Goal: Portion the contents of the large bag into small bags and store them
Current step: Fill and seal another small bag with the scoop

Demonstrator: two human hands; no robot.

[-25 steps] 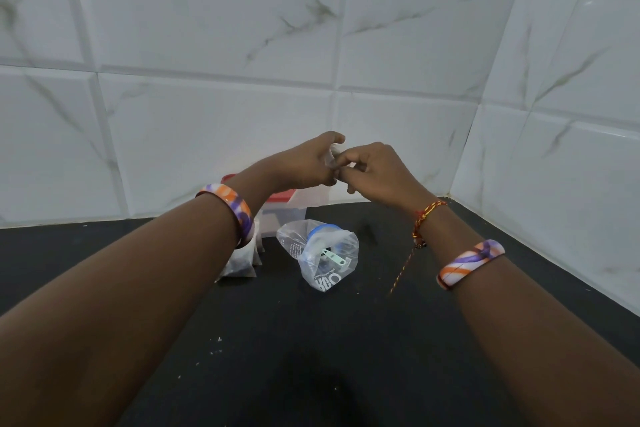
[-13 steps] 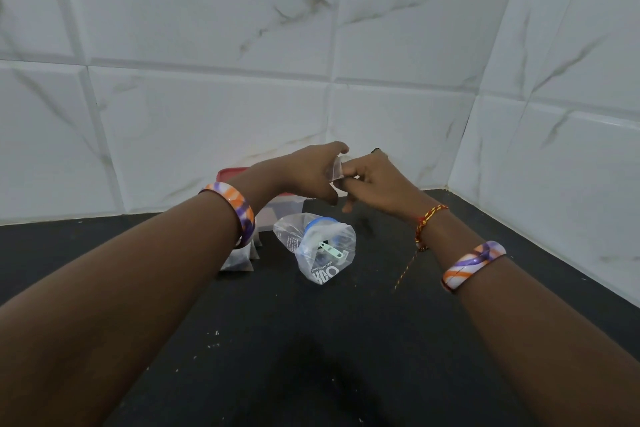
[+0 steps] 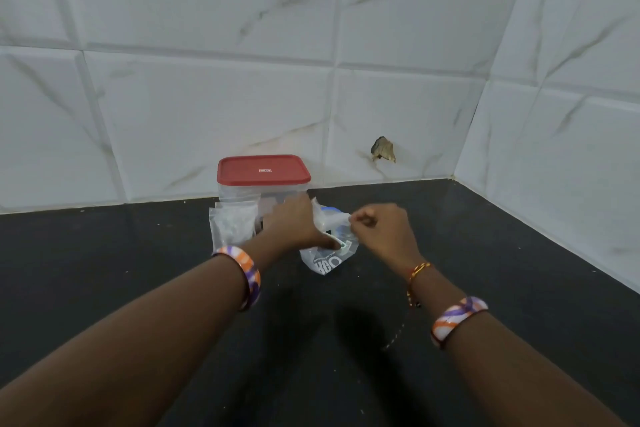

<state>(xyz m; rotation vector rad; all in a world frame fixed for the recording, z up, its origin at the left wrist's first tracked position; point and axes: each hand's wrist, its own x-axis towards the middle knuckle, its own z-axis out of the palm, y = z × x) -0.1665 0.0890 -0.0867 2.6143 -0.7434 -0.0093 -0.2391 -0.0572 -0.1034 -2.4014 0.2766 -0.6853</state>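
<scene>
The large clear printed bag (image 3: 329,255) lies crumpled on the black counter (image 3: 138,253) in front of me. My left hand (image 3: 294,222) and my right hand (image 3: 381,229) are held just above it, and between them they pinch a small clear bag (image 3: 329,218) by its two sides. A few small clear bags (image 3: 232,225) stand to the left, against a clear container with a red lid (image 3: 263,170). What the small bag holds cannot be made out.
White marble-look tiled walls (image 3: 207,97) close the counter at the back and the right, meeting in a corner. A chipped hole (image 3: 382,149) marks the back wall. A thread from my right wrist dangles over the counter (image 3: 398,333).
Both hands have dropped from in front of the wall down to just above the large bag, still pinching the small bag. The red-lidded container, hidden before, is now in plain view.
</scene>
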